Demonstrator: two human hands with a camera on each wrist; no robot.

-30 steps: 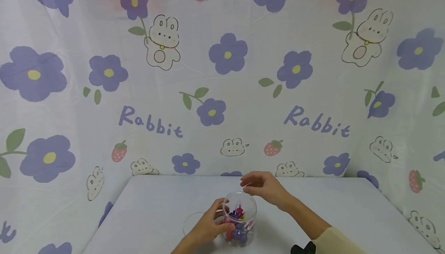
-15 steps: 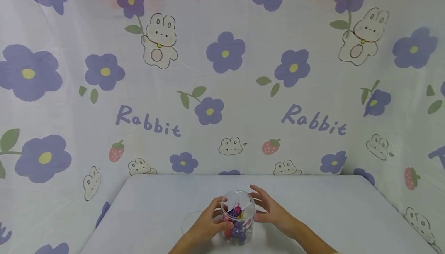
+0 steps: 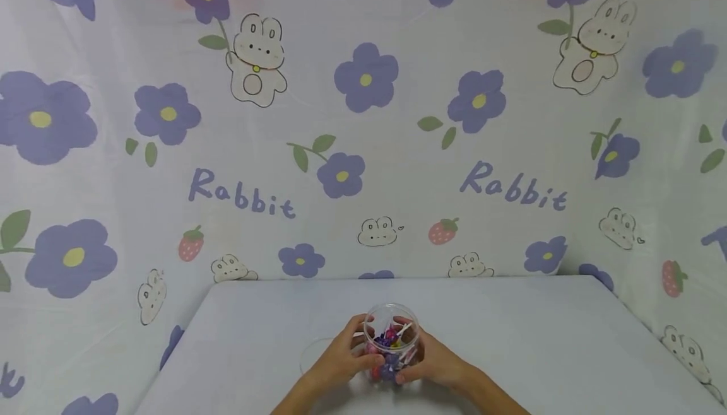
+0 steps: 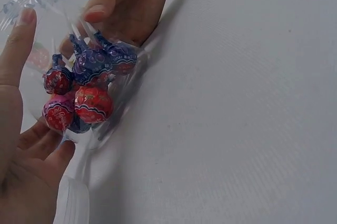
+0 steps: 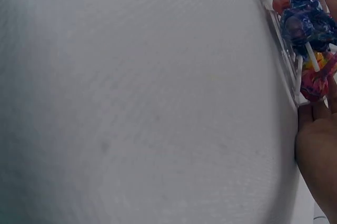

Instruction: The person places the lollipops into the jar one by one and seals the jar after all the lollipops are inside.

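Between my two hands stands a clear round plastic jar (image 3: 390, 349) with its top uncovered. Wrapped lollipops (image 4: 92, 69) lie inside it, in purple, red, pink and yellow wrappers, some white sticks pointing up. My left hand (image 3: 339, 359) grips the jar's left side, thumb across the front and fingers behind. On the opposite side my right hand (image 3: 436, 362) holds it too, its thumb low on the front wall. In the right wrist view, blue-purple lollipops (image 5: 303, 24) show through the plastic beside that hand.
A clear round lid (image 4: 76, 200) lies on the white table (image 3: 255, 314) left of the jar, partly behind my left forearm. Beyond the table's far edge hangs a white cloth (image 3: 409, 169) printed with purple flowers and rabbits.
My right hand has come down from above the jar's rim to its right side and now grips it. My left hand has stayed on the jar. The lollipops inside have shifted slightly.
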